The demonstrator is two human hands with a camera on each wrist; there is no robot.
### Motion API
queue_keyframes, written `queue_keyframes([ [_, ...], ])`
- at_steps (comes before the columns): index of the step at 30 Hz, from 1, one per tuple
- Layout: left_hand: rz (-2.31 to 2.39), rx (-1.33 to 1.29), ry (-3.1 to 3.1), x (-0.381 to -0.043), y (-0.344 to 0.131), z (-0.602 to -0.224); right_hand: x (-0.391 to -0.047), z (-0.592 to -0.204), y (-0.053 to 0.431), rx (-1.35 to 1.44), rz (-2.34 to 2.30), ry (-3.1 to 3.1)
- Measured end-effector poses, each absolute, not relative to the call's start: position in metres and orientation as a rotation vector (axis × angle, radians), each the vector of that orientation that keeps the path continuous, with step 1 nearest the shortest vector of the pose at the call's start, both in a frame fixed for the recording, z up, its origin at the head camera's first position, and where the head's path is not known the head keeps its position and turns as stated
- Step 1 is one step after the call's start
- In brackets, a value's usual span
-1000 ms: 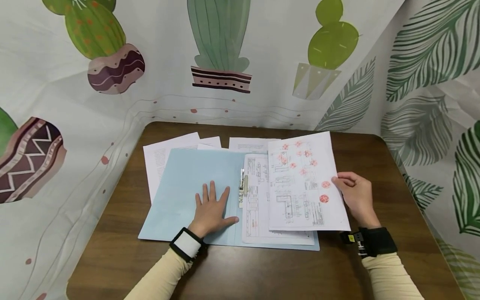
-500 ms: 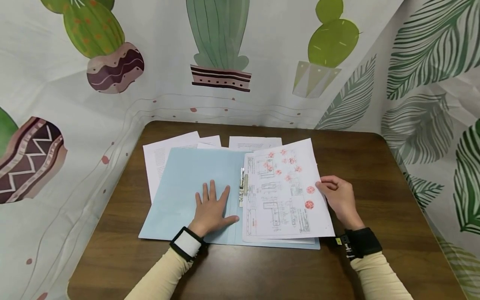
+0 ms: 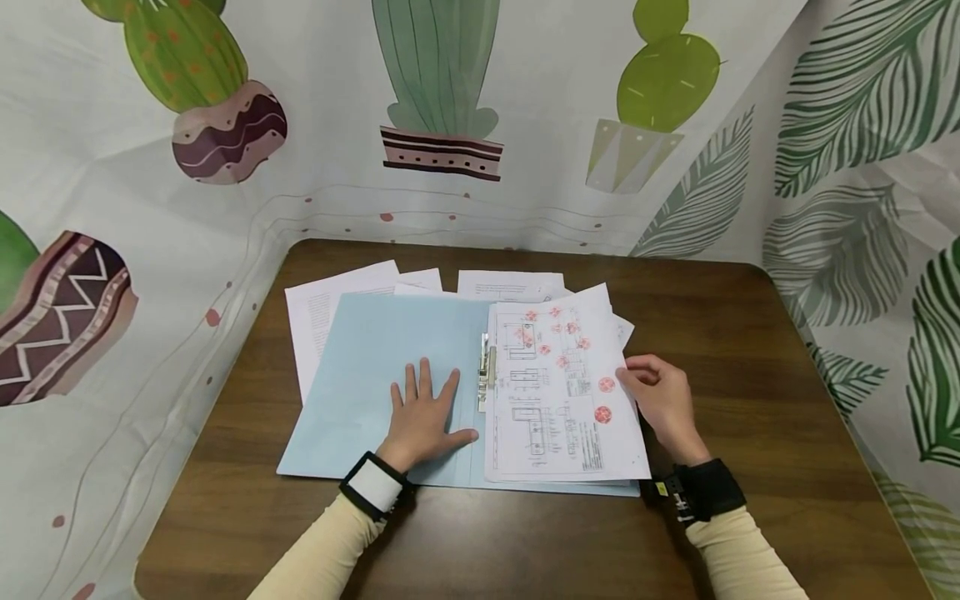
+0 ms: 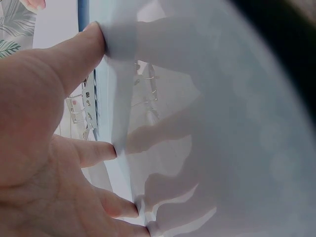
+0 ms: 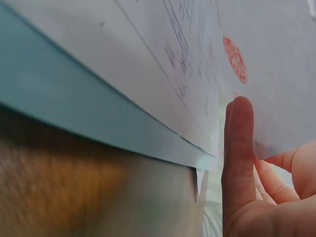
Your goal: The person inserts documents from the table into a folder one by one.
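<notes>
A light blue folder [image 3: 375, 333] lies open, with a metal lever clip [image 3: 486, 372] along its spine. My left hand [image 3: 422, 423] rests on the folder's left cover with fingers spread; the left wrist view shows the same hand [image 4: 34, 128] with its fingertips against the glossy cover. At the right, my right hand [image 3: 663, 404] pinches the right edge of a white drawing sheet [image 3: 551, 433] printed with line drawings and red round stamps. That sheet overlaps the papers on the folder's right side, and its held edge [image 5: 281, 94] is lifted in the right wrist view.
Printed pages [image 3: 306, 325] stick out from under the folder's left side. Another printed page [image 3: 510, 285] shows behind it, and a paper corner [image 3: 623, 328] juts out beside the held sheet. Everything lies on a brown wooden table [image 3: 510, 542] against a cactus-patterned cloth [image 3: 337, 125].
My right hand has moved left with the drawing sheet, bringing it over the folder's right side. A paper corner has come into view behind it. My left hand has stayed put.
</notes>
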State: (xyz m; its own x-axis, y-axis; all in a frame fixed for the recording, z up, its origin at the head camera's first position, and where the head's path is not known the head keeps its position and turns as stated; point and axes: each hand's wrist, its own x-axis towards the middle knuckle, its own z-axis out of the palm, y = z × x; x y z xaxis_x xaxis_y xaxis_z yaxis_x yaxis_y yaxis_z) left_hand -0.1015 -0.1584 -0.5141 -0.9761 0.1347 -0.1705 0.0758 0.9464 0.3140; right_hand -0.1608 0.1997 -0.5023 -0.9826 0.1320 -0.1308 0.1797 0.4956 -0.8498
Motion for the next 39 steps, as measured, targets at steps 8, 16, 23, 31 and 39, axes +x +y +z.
queue_keyframes([
  [8, 0.449, 0.158, 2.910, -0.102, -0.159, -0.515, -0.158, -0.505, 0.193, 0.289, -1.547, 2.652],
  [16, 0.451, 0.159, 2.904, -0.101, -0.159, -0.513, -0.155, -0.510, 0.188, 0.302, -1.559, 2.644],
  [23, 0.462, 0.162, 2.912, -0.102, -0.159, -0.513, -0.155, -0.513, 0.186, 0.321, -1.559, 2.648],
  [31, 0.472, 0.156, 2.906, -0.102, -0.159, -0.513, -0.154, -0.515, 0.184, 0.332, -1.552, 2.646],
  [39, 0.443, 0.149, 2.894, -0.101, -0.158, -0.510, -0.153, -0.517, 0.183, 0.314, -1.533, 2.670],
])
